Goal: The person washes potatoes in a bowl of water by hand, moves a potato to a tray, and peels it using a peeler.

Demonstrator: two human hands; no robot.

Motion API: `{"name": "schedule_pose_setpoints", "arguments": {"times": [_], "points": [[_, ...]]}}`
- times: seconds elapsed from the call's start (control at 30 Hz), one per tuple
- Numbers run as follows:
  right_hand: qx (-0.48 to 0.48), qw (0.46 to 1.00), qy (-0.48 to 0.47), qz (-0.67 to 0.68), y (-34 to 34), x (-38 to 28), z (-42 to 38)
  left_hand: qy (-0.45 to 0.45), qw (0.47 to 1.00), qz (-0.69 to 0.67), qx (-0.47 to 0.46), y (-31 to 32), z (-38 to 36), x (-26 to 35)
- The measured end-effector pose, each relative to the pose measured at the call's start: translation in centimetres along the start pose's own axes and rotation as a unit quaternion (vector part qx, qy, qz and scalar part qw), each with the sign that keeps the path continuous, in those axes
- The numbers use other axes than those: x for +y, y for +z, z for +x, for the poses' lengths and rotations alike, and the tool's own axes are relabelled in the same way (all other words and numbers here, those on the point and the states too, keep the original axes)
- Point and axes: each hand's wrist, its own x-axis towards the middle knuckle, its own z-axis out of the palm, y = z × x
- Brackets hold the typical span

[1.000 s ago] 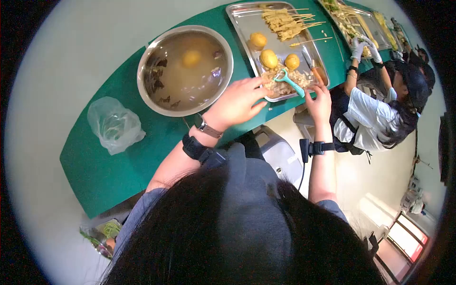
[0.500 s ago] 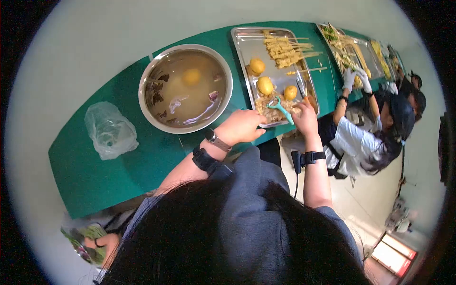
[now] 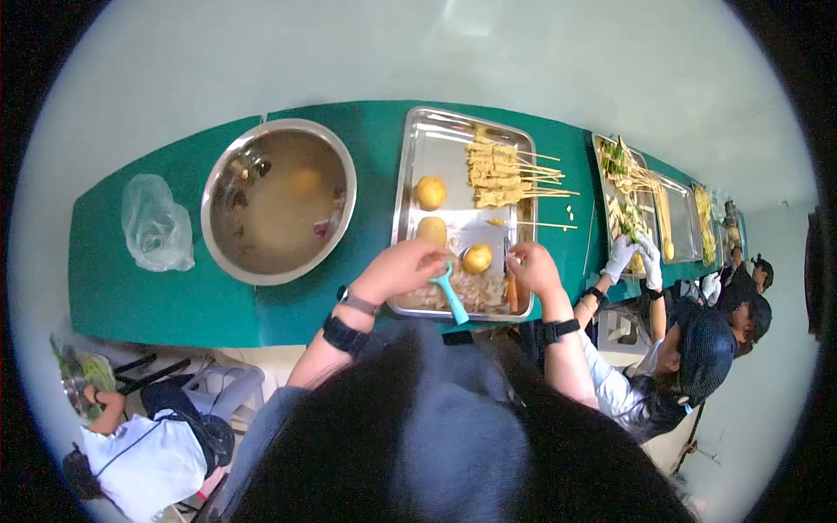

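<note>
Green table: teal peeler (image 3: 451,295) in left hand (image 3: 403,268).

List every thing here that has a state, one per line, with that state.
left hand: closed on the teal peeler
teal peeler: held, handle pointing down toward the person
right hand: over the tray, fingers curled; whether it holds anything cannot be told
steel tray: holds potatoes, skewers, peelings
potatoes: peeled, yellow
steel bowl: filled with cloudy water
plastic bag: crumpled on the table
</note>
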Motion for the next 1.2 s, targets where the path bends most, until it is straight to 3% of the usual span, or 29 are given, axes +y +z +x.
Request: {"name": "schedule_pose_setpoints", "arguments": {"times": [0.3,0.5,0.63,0.67,0.97,1.1,1.2], "points": [[0.074,0.991,0.058,0.092,2.7,-0.7,-1.6,0.013,0.994,0.108,0.002,-5.6,-2.7,1.6],[0.088,0.995,-0.02,0.042,4.3,-2.9,-2.1,0.122,0.975,0.184,0.023,-5.5,-4.2,0.1],[0.042,0.999,0.005,-0.023,5.7,-4.8,-3.1,0.138,0.966,0.217,0.005,-4.1,-6.0,-3.0],[0.071,0.997,-0.022,-0.038,6.5,-4.4,-3.3,0.138,0.964,0.226,-0.002,-4.0,-6.3,-3.8],[0.166,0.984,-0.057,0.026,9.3,-4.2,-5.6,0.119,0.956,0.249,0.101,-0.7,-10.7,-5.6],[0.245,0.963,-0.096,0.052,10.7,-4.0,-8.0,0.082,0.935,0.24,0.246,0.8,-14.1,-6.2],[0.305,0.945,-0.116,0.035,11.6,-3.7,-10.0,0.105,0.922,0.228,0.296,2.4,-15.7,-6.8]]}}
